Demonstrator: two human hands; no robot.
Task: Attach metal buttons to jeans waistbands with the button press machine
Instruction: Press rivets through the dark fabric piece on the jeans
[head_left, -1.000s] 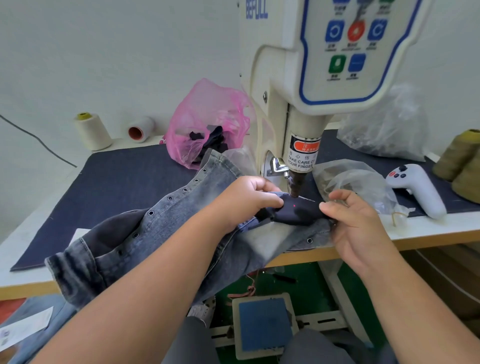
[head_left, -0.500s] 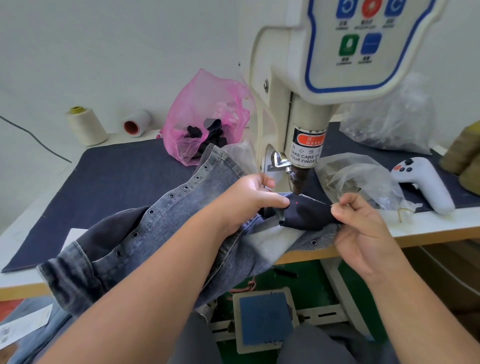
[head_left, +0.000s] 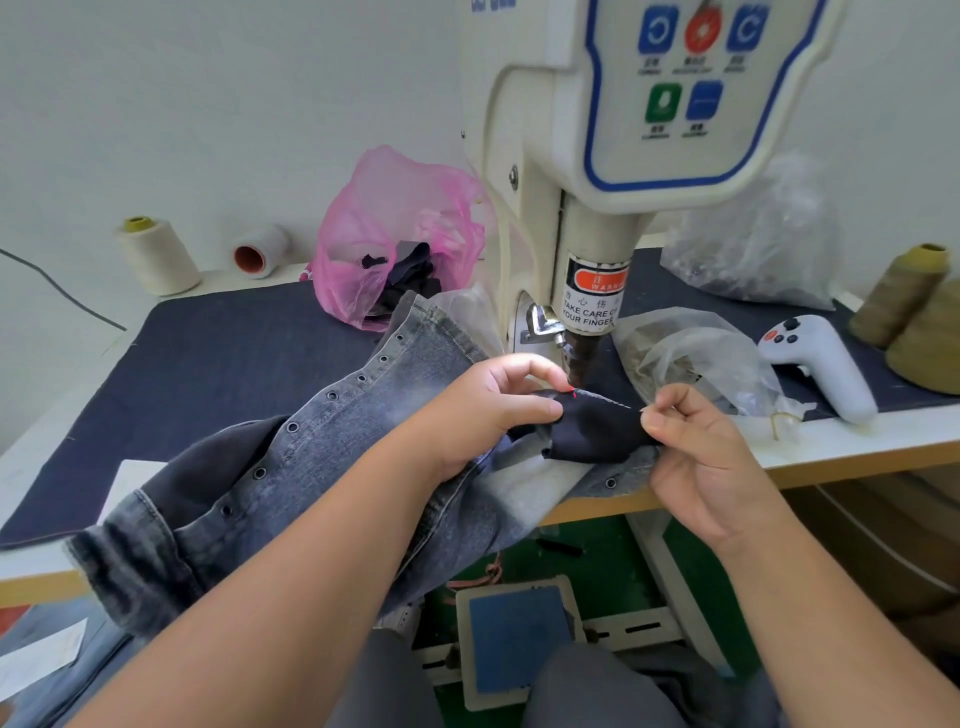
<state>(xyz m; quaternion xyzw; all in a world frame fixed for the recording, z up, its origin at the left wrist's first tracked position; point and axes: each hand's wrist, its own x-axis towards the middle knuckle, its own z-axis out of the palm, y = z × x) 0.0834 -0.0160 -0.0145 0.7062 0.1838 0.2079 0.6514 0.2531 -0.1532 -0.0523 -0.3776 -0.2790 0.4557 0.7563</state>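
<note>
Both hands pinch a dark navy fabric patch (head_left: 592, 428) on the grey washed denim jeans (head_left: 332, 452), left hand (head_left: 488, 410) at its left edge, right hand (head_left: 696, 457) at its right, just below the cream button press machine (head_left: 576, 208) plunger on the bench (head_left: 857, 441).

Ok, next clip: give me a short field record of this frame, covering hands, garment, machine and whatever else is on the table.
left hand: pinches the dark patch
right hand: pinches the patch's other end
jeans: grey, eyelet row, draped over table edge
press head: just above patch, red laser dot on the cloth
table: pink bag, white controller, thread cones
</note>
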